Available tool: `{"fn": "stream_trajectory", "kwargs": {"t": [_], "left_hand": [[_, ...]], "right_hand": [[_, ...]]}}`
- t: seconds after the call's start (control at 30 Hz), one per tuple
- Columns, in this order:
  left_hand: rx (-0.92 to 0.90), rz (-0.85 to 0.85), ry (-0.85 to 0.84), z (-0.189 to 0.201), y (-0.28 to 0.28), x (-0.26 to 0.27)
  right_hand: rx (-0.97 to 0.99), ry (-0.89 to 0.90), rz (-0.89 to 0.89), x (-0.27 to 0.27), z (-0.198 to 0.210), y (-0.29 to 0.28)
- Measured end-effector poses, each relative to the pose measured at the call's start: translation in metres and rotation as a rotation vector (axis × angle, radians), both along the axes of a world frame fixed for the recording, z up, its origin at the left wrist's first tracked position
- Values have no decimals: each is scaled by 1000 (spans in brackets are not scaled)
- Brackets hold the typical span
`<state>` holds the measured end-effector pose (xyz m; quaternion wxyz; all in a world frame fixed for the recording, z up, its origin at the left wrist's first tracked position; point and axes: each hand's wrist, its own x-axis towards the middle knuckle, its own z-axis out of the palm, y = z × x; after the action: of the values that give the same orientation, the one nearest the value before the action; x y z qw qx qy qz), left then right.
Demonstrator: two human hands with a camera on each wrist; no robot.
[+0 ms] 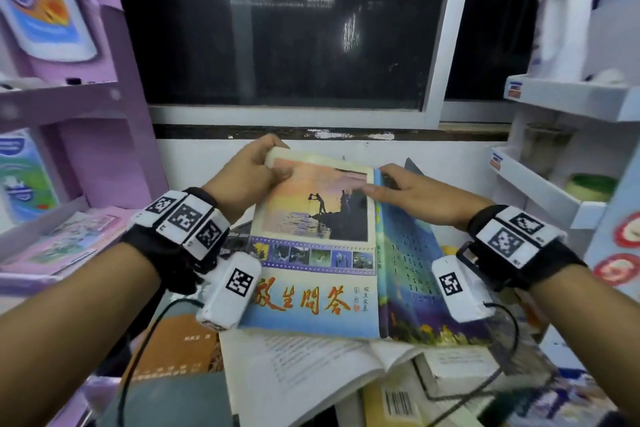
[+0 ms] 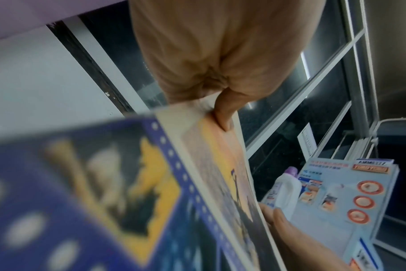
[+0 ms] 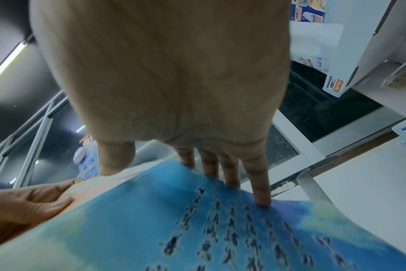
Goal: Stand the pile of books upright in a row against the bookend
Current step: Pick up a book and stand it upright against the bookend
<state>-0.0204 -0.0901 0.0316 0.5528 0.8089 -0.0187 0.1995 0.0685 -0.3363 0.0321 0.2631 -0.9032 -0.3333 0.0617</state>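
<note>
I hold one thin book (image 1: 313,246) up over the pile, with its sunset front cover and blue back cover (image 3: 197,229) spread towards me. My left hand (image 1: 263,163) grips its top left corner, thumb (image 2: 223,117) on the cover and fingers curled behind the edge. My right hand (image 1: 391,180) pinches the top by the spine, thumb on the front cover and fingers (image 3: 260,183) on the back. A thin grey upright plate (image 1: 414,166), perhaps the bookend, shows behind my right hand. The pile below holds an open white-paged book (image 1: 311,367) and an orange book (image 1: 173,347).
A purple shelf unit (image 1: 86,97) with leaflets stands on the left. On the right is a white tiered rack (image 1: 554,184) holding a white bottle (image 1: 564,21). A dark window (image 1: 284,28) above a white wall faces me. Cables from the wrist units hang over the pile.
</note>
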Motion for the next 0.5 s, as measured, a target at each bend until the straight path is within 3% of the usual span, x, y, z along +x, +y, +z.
{"fn": "stream_trajectory", "kwargs": {"t": [0.37,0.5], "left_hand": [[-97,7,-373,32,-18,-18],[-113,-21,-423,31,-27,-19]], "right_hand": [[342,-147,-37,-29,32,9],[499,-95,-70,-33,30,19]]}}
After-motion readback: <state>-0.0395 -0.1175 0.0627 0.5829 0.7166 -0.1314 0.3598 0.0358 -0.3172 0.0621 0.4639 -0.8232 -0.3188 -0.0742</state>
